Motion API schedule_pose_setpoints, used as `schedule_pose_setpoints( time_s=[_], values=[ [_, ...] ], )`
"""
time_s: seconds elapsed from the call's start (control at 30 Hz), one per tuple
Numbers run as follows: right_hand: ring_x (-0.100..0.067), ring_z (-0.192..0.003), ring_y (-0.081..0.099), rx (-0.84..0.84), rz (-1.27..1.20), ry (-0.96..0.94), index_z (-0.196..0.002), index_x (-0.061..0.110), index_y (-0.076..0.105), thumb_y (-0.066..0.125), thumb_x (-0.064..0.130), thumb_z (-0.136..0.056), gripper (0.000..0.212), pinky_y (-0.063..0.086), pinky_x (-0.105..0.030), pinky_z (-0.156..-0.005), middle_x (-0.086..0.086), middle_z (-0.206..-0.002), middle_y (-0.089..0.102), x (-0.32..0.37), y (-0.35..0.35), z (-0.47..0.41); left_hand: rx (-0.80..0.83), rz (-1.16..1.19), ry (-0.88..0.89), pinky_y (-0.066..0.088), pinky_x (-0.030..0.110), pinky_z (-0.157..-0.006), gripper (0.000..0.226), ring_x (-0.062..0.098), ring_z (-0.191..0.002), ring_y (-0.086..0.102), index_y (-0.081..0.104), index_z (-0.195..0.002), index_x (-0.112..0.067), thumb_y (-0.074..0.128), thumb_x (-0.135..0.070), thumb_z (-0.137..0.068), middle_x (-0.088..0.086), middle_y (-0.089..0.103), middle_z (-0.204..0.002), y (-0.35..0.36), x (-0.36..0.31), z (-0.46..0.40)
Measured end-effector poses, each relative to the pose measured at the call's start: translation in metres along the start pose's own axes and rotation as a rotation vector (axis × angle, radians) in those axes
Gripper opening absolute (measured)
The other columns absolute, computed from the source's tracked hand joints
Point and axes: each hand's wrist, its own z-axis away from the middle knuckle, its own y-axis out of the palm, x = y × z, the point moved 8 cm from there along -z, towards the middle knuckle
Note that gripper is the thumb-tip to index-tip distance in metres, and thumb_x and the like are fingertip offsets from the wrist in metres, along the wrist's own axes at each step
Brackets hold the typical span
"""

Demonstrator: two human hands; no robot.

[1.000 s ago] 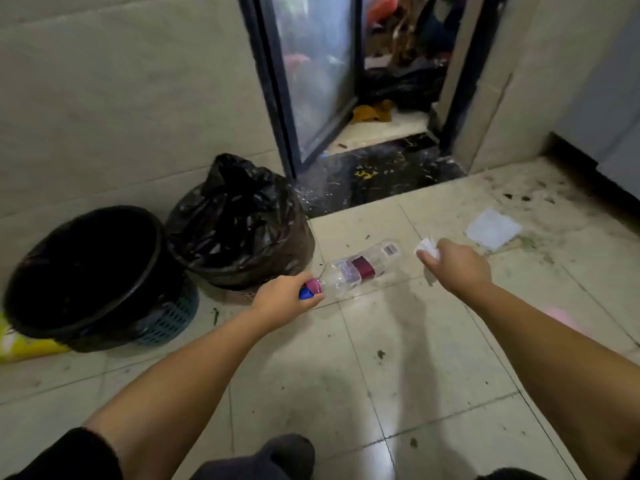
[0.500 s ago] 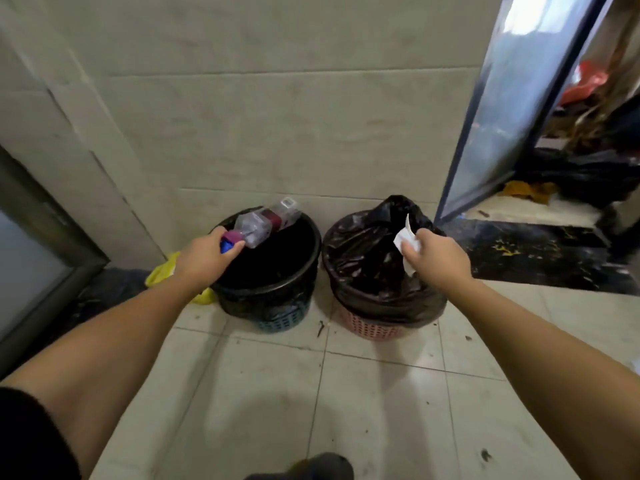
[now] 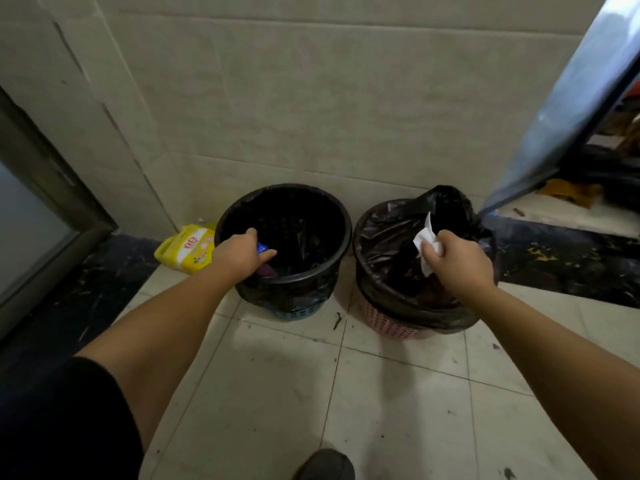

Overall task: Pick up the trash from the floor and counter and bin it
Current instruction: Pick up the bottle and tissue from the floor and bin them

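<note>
Two bins lined with black bags stand against the tiled wall: a blue basket bin on the left and a pink basket bin on the right. My left hand reaches over the left bin's near rim, closed on the neck of a plastic bottle. Only the bottle's blue cap and a purple bit show; its body is lost in the dark inside. My right hand hovers over the right bin's open bag, pinching a crumpled white tissue.
A yellow packet lies on the floor left of the blue bin. A dark door frame runs along the left, and an open glass door leans in at the right. My shoe is at the bottom edge.
I turned from the doorway floor to face the bins. My left hand lowered the bottle from above the rim into the left bin; my right hand carried the tissue over the right bin.
</note>
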Motion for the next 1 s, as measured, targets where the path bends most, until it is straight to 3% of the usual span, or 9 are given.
schedule_pose_setpoints(
  time_s=[0.13, 0.27, 0.37, 0.47, 0.67, 0.73, 0.83, 0.9, 1.0],
  values=[
    [-0.034, -0.068, 0.053, -0.054, 0.018, -0.007, -0.075, 0.011, 0.040, 0.044, 0.041, -0.095, 0.037, 0.035, -0.036, -0.057, -0.002, -0.059, 0.043, -0.002, -0.026, -0.018, -0.074, 0.112, 0.107, 0.050, 0.041, -0.069, 0.051, 0.038, -0.091, 0.064, 0.050, -0.110, -0.008, 0.054, -0.054, -0.088, 0.019, 0.068, -0.102, -0.036, -0.055, -0.018],
    [-0.035, -0.081, 0.061, -0.125, 0.010, 0.064, -0.088, 0.007, 0.054, 0.043, 0.039, -0.096, 0.035, 0.041, -0.037, -0.063, -0.013, -0.080, 0.062, -0.022, -0.051, -0.042, -0.073, 0.251, 0.237, 0.048, 0.039, -0.076, 0.046, 0.037, -0.098, 0.064, 0.048, -0.115, -0.011, 0.049, -0.050, -0.090, 0.018, 0.066, -0.109, -0.053, -0.153, -0.041],
    [-0.038, -0.090, 0.062, -0.084, -0.044, 0.136, -0.098, 0.005, 0.054, 0.044, 0.035, -0.096, 0.032, 0.042, -0.038, -0.067, -0.020, -0.094, 0.064, -0.042, -0.040, -0.057, 0.115, 0.403, 0.300, 0.046, 0.039, -0.084, 0.041, 0.037, -0.105, 0.061, 0.042, -0.123, -0.010, 0.046, -0.038, -0.092, 0.019, 0.062, -0.118, -0.026, -0.228, -0.048],
    [-0.038, -0.101, 0.060, 0.108, -0.072, 0.206, -0.101, 0.004, 0.052, 0.048, 0.027, -0.096, 0.024, 0.040, -0.036, -0.073, -0.023, -0.109, 0.064, -0.055, 0.005, -0.069, 0.314, 0.472, 0.361, 0.042, 0.041, -0.100, 0.043, 0.038, -0.118, 0.052, 0.039, -0.128, -0.005, 0.050, -0.017, -0.089, 0.023, 0.048, -0.133, 0.024, -0.282, -0.049],
    [-0.036, -0.114, 0.058, 0.446, -0.026, 0.394, -0.119, 0.000, 0.059, 0.051, 0.018, -0.094, 0.032, 0.046, -0.037, -0.092, -0.023, -0.122, 0.062, -0.084, 0.099, -0.070, 0.557, 0.107, 0.510, 0.034, 0.047, -0.109, 0.060, 0.043, -0.134, 0.033, 0.024, -0.143, -0.005, 0.050, -0.002, -0.089, 0.022, 0.021, -0.149, 0.124, -0.314, -0.047],
    [-0.038, -0.124, 0.051, 0.584, 0.032, 0.425, -0.135, -0.005, 0.046, 0.043, 0.020, -0.098, 0.044, 0.041, -0.040, -0.101, -0.028, -0.137, 0.050, -0.086, 0.124, -0.064, 0.651, -0.035, 0.540, 0.034, 0.048, -0.112, 0.066, 0.043, -0.139, 0.025, 0.016, -0.148, -0.008, 0.050, -0.004, -0.092, 0.021, 0.010, -0.155, 0.152, -0.311, -0.046],
    [-0.036, -0.135, 0.040, 0.752, 0.005, 0.393, -0.153, 0.009, 0.014, 0.028, 0.030, -0.103, 0.055, 0.030, -0.036, -0.111, -0.019, -0.159, 0.021, -0.079, 0.143, -0.053, 0.777, -0.180, 0.582, 0.035, 0.048, -0.113, 0.076, 0.042, -0.139, 0.025, 0.012, -0.151, -0.015, 0.059, -0.020, -0.091, 0.019, 0.011, -0.155, 0.181, -0.299, -0.043],
    [-0.035, -0.132, 0.043, 0.744, -0.030, 0.387, -0.148, 0.006, 0.028, 0.038, 0.036, -0.101, 0.056, 0.035, -0.035, -0.107, -0.019, -0.153, 0.032, -0.078, 0.137, -0.052, 0.815, -0.216, 0.611, 0.039, 0.047, -0.110, 0.077, 0.040, -0.136, 0.032, 0.020, -0.149, -0.018, 0.063, -0.032, -0.087, 0.017, 0.021, -0.151, 0.186, -0.296, -0.044],
    [-0.036, -0.119, 0.055, 0.511, -0.145, 0.445, -0.133, 0.005, 0.045, 0.050, 0.049, -0.093, 0.060, 0.045, -0.035, -0.093, -0.021, -0.133, 0.056, -0.088, 0.104, -0.068, 0.794, -0.183, 0.669, 0.047, 0.042, -0.102, 0.058, 0.035, -0.121, 0.051, 0.043, -0.136, -0.016, 0.063, -0.035, -0.085, 0.016, 0.044, -0.133, 0.160, -0.310, -0.049]
  ],
)
